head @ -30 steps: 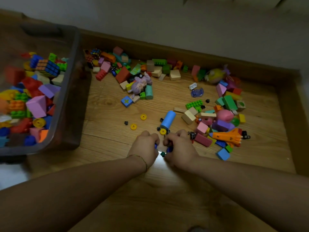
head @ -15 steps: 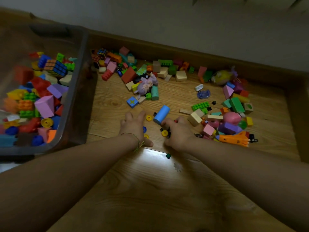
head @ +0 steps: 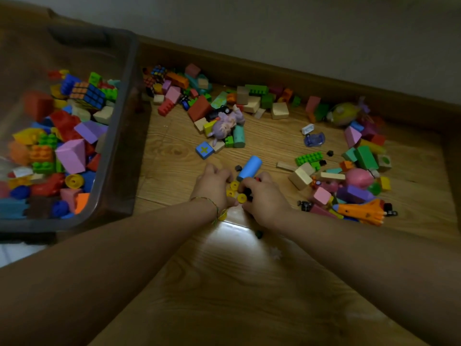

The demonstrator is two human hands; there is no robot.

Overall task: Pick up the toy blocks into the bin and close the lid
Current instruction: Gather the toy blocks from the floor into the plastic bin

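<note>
My left hand and my right hand meet on the wooden floor, fingers curled around a small heap between them. Three yellow discs lie in that heap, between my left thumb and fingers. My right fingers curl over small black pieces. A light blue cylinder lies just beyond my fingertips. The clear bin stands at the left, holding several coloured blocks. No lid is in view.
Loose blocks lie along the baseboard, around a purple doll. A second pile at the right includes an orange shuttle toy and a pink ball. A small dark piece lies beneath my right wrist.
My left hand, spread flat half a second ago, has curled in toward my right hand. The yellow discs have been drawn together between both hands.
</note>
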